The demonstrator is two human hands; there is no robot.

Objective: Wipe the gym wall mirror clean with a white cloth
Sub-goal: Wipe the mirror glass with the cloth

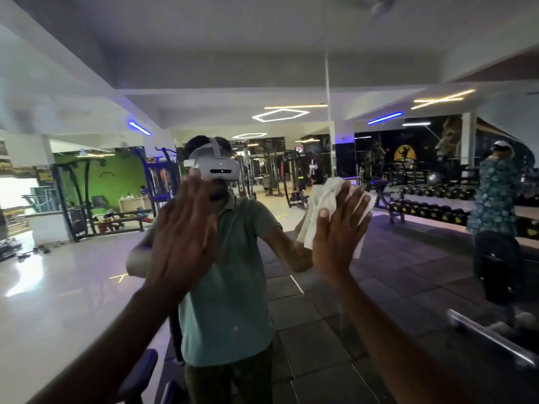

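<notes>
1. the right hand presses the white cloth flat on the mirror, fingers straight.
2. the left hand lies open on the glass, fingers released, holding nothing.
3. a dumbbell rack shows in the reflection.

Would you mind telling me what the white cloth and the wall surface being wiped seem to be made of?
White cloth: looks like thin soft fabric, possibly paper towel; matte, it crumples and folds under the right hand. Mirror: glass with a glossy finish, since it reflects the person, the gym machines and the ceiling lights sharply.
</notes>
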